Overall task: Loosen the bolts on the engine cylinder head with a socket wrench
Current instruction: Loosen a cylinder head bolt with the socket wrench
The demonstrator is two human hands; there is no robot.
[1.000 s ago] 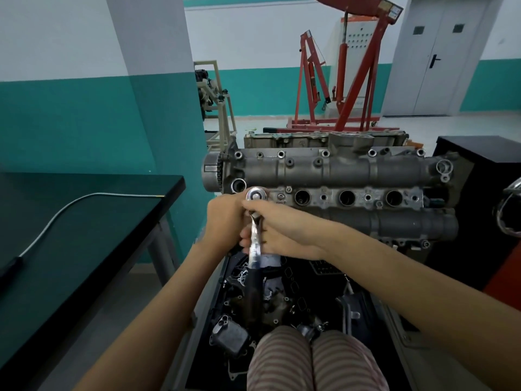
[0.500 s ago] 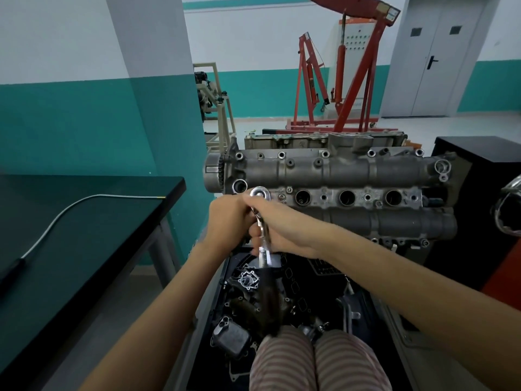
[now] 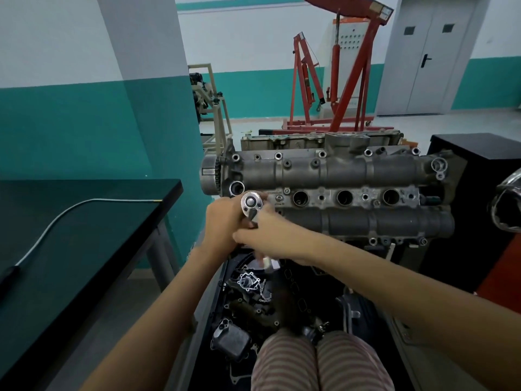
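The grey engine cylinder head (image 3: 338, 176) stands in front of me with several bolts along its top edge and three round plug holes in the middle. A chrome socket wrench (image 3: 251, 205) sits with its round ratchet head on the left end of the cylinder head; its handle runs down and to the right, blurred below my hands. My left hand (image 3: 222, 224) cups the wrench just under the ratchet head. My right hand (image 3: 267, 235) grips the handle lower down, crossing over from the right. The bolt under the socket is hidden.
A black table (image 3: 84, 235) with a grey cable (image 3: 56, 224) stands at my left. Below the engine a black tray (image 3: 222, 277) holds several loose engine parts. A red engine hoist (image 3: 349, 80) stands behind, a black cabinet (image 3: 479, 153) at right. My striped trouser knees (image 3: 318, 362) are at the bottom.
The wrench handle has swung from pointing straight down toward the lower right, with my right hand moving right along with it. My left hand stays at the ratchet head.
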